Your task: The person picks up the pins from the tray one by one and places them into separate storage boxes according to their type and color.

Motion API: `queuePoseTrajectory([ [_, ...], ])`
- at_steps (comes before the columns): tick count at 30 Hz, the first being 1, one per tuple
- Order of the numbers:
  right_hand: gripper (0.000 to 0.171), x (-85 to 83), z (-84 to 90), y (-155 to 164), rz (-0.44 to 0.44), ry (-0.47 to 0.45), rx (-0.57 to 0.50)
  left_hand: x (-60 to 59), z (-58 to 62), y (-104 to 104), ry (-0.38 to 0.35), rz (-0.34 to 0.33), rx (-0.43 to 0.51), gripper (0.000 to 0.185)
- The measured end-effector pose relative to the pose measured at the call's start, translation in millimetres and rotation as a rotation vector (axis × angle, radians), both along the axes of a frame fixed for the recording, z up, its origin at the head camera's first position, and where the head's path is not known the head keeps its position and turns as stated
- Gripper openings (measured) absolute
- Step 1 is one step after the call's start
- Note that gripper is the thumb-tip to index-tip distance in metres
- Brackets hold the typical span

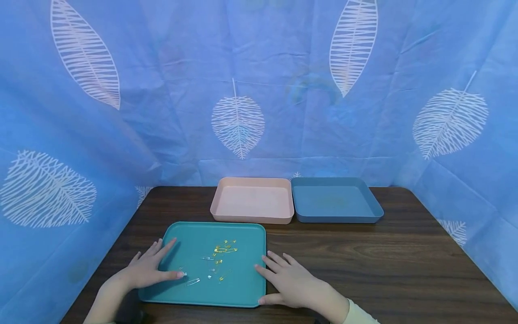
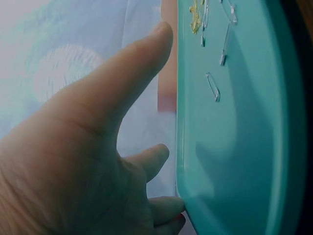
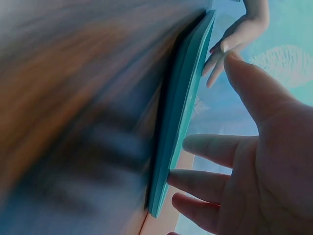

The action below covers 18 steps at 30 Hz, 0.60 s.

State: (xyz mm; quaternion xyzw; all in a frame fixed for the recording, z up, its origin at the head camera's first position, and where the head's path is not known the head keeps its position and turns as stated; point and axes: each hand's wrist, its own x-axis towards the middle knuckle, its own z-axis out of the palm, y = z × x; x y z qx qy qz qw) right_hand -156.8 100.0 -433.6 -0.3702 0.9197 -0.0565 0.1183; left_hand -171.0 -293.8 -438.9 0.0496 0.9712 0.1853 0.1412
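A teal tray (image 1: 243,234) lies on the near left part of the dark wooden table (image 1: 384,256). Loose in it are gold safety pins (image 1: 224,248) and silver safety pins (image 1: 193,281). My left hand (image 1: 150,270) rests on the tray's left rim, fingers straight and thumb lying inside near a silver pin. My right hand (image 1: 289,281) lies flat at the right rim, thumb at the front right corner. The left wrist view shows the left hand (image 2: 88,147) against the tray (image 2: 244,147) and a silver pin (image 2: 212,88). In the right wrist view, the right hand (image 3: 264,147) spreads beside the tray's edge (image 3: 178,122).
Behind the teal tray stand a pink tray (image 1: 252,200) and a blue tray (image 1: 336,200), side by side and touching. A blue curtain with white leaves (image 1: 238,121) closes in the table at the back and on both sides.
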Motion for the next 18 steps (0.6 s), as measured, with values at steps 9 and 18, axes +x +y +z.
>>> queuePoseTrajectory([
  [9,0.080,9.0,-0.4,38.6,-0.065,0.005,-0.040,7.1,1.1,29.6,0.007,-0.129,0.059,0.106],
  [18,0.081,16.2,-6.5,78.9,-0.095,0.076,-0.077,9.4,-1.1,53.8,-0.014,-0.216,0.126,0.110],
])
